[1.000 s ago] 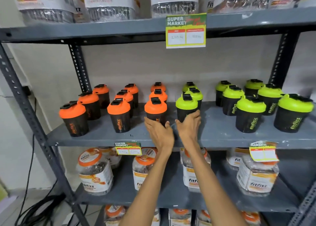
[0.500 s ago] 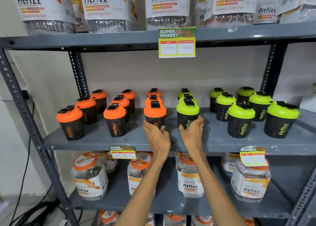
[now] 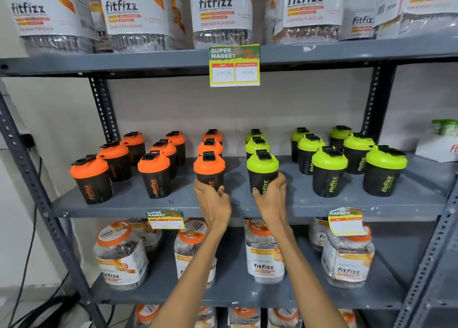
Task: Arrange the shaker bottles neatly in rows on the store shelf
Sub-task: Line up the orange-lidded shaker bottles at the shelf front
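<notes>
Black shaker bottles stand in rows running front to back on the grey middle shelf [image 3: 178, 205]: orange-lidded ones on the left, green-lidded ones on the right. My left hand [image 3: 213, 198] wraps the base of the front orange-lidded shaker [image 3: 209, 170] in the third row. My right hand [image 3: 271, 196] grips the lower body of the front green-lidded shaker [image 3: 262, 171] beside it. Both bottles stand upright on the shelf, a gap apart. Two more shakers sit behind each.
Large fitfizz jars fill the top shelf [image 3: 347, 52] and the lower shelf [image 3: 235, 295]. Price tags hang from the shelf edges [image 3: 234, 65]. Slotted metal uprights [image 3: 37, 184] frame the rack. Cables lie on the floor at lower left [image 3: 37, 313]. A white box [image 3: 436, 149] sits far right.
My hands have spread apart, sliding the orange and green front shakers away from each other and slightly forward. The camera has pulled back and tilted up.
</notes>
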The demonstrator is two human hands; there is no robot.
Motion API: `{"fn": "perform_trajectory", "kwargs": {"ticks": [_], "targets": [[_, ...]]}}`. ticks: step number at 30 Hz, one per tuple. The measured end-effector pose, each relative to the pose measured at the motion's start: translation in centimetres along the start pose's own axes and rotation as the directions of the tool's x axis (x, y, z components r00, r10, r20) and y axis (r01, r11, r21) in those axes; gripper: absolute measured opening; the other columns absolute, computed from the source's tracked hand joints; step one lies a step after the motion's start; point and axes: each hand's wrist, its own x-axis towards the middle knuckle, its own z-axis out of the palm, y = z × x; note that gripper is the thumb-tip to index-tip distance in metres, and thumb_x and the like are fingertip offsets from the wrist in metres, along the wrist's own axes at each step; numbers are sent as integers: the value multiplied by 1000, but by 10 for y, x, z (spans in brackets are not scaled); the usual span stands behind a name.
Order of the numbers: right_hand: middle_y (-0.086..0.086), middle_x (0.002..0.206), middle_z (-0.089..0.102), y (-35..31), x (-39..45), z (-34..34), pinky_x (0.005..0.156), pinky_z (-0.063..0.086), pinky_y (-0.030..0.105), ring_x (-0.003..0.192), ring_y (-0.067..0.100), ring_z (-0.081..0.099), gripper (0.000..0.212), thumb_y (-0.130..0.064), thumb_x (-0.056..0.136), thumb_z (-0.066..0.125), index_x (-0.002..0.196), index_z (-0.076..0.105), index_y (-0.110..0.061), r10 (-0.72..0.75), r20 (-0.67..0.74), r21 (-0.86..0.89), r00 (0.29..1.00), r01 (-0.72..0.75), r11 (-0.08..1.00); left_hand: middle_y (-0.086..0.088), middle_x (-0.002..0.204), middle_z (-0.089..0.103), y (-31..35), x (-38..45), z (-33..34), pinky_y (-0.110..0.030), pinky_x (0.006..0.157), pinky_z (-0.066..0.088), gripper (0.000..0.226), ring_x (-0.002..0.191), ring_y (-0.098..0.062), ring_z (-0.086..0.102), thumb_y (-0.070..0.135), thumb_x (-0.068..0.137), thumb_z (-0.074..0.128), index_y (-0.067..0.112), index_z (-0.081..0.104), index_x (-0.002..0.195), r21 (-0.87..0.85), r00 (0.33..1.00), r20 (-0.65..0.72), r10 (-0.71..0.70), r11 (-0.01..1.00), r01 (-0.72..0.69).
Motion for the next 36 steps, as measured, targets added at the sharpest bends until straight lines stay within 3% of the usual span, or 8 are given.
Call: {"fn": "perform_trajectory", "kwargs": {"ticks": [13,18,20,23,26,28,33,36], "targets": [[25,140,43,6,5,6,103,46,51,129,42,45,78,-13,81,76,142,28,1,-2,-9,-41,1000,1,999,-21,140,41,-3,2,-3,-44,103,41,70,132,-36,41,8,89,63,2,24,146,-5,1000,18,10,1000,-10],[26,142,37,12,-9,1,106,41,49,132,41,38,88,-18,78,78,144,23,0,-9,-15,36,1000,10,999,-18,161,20,-4,-5,-8,-37,117,25,90,148,-32,21,23,93,63,2,1,154,-20,998,64,3,1000,-1],[22,139,39,12,-24,-3,104,42,41,130,37,39,80,-19,82,75,143,26,-3,-74,-69,72,995,79,994,-12,164,14,-7,-16,-17,-27,115,16,90,151,-26,14,28,94,61,6,-1,155,-61,998,53,37,998,-34],[15,131,47,10,-51,-3,93,35,16,120,27,47,57,-15,87,68,135,39,-6,-173,-181,128,968,198,972,-2,162,24,-19,-39,-39,-25,115,18,73,148,-17,21,36,98,52,17,12,156,-134,995,-9,103,986,-104],[4,123,52,0,-75,9,96,47,31,110,22,55,40,-10,88,65,124,48,-10,-229,-219,196,948,273,942,5,155,37,-39,-51,-68,-26,115,28,55,142,-9,32,35,101,48,21,29,152,-159,989,-82,122,978,-133],[-2,117,55,-15,-90,23,87,51,41,101,17,58,33,-11,88,65,118,51,-13,-266,-198,220,944,307,926,6,151,42,-52,-47,-91,-28,115,30,51,140,-7,36,33,101,49,21,35,149,-150,982,-119,145,975,-163],[0,101,59,-70,-122,76,79,53,38,89,15,57,36,-25,84,74,113,53,-19,-326,-145,252,934,353,901,3,156,34,-86,-2,-152,-26,116,26,53,144,-9,29,28,100,51,22,32,149,-75,958,-180,223,968,-240],[4,110,57,-104,-133,122,84,51,40,97,15,56,44,-27,82,75,118,51,-17,-294,-120,253,948,315,915,0,163,21,-106,40,-187,-25,119,19,64,149,-13,20,29,99,53,17,21,154,-31,947,-236,218,972,-232]]}}
